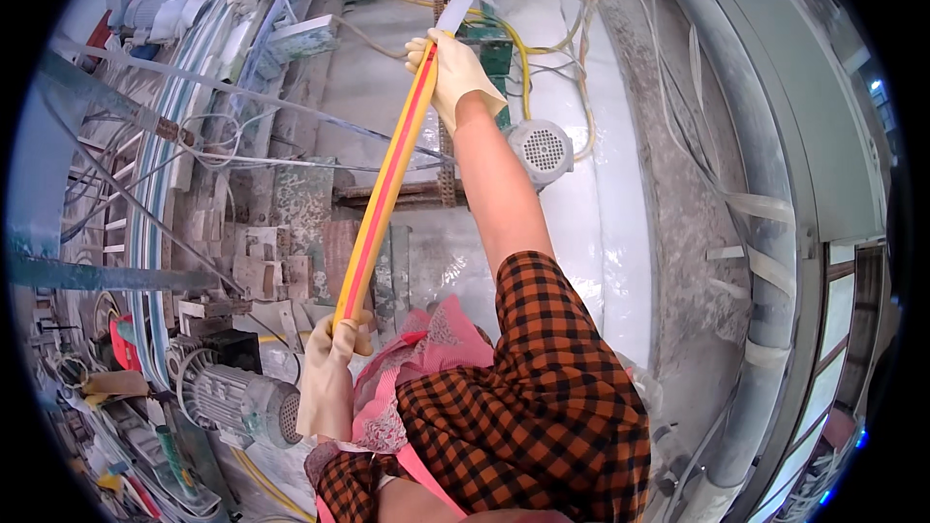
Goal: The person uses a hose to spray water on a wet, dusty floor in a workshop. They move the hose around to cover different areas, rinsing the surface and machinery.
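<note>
A yellow hose (389, 174) with a red stripe runs almost straight between my two gloved hands. My right hand (448, 73), in a cream rubber glove, is stretched far forward and closed around the hose near its far end. Beyond it arcs a whitish, translucent streak (465, 8) that looks like water. Close to my body, my left hand (331, 373), in a matching glove, is wrapped round the nearer part of the hose. The hose's course past my left hand is hidden.
A grey motor (541, 148) stands beside my right forearm on a wet, whitish floor (572, 261). Another motor (242, 402) sits at lower left. Metal bars (262, 97) and cables cross at left. A thick pipe (775, 281) runs along the right, and yellow hoses (526, 77) lie ahead.
</note>
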`<state>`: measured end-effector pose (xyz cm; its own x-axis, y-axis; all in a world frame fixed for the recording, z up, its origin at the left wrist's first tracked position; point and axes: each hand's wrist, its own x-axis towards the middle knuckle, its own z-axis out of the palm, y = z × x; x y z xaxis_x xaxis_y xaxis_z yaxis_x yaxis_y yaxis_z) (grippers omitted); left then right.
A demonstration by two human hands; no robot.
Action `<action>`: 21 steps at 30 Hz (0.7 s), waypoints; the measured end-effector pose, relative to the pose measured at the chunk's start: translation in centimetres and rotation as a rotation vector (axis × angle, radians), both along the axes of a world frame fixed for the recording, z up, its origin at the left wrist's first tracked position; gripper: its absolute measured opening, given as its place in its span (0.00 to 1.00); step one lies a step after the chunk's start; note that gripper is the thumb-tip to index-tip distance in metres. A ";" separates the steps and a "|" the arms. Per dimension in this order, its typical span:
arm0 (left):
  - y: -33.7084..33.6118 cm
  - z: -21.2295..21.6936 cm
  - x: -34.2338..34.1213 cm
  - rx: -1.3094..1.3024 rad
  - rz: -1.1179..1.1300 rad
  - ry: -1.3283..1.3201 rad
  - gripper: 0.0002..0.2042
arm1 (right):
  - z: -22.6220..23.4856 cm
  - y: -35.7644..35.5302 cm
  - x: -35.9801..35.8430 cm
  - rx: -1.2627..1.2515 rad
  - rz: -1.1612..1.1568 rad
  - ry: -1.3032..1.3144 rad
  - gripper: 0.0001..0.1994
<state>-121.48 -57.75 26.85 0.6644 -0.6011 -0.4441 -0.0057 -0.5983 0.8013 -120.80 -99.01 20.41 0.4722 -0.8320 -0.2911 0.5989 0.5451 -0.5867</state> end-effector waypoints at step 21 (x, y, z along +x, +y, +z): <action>2.0 0.7 -0.6 0.056 -0.010 0.120 0.27 | -4.3 3.3 -3.7 0.082 -0.093 0.059 0.13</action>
<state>-122.05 -55.75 27.56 0.5987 -0.5791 -0.5534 0.0825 -0.6426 0.7617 -124.47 -95.73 16.06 0.3745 -0.8435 -0.3850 0.6146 0.5367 -0.5780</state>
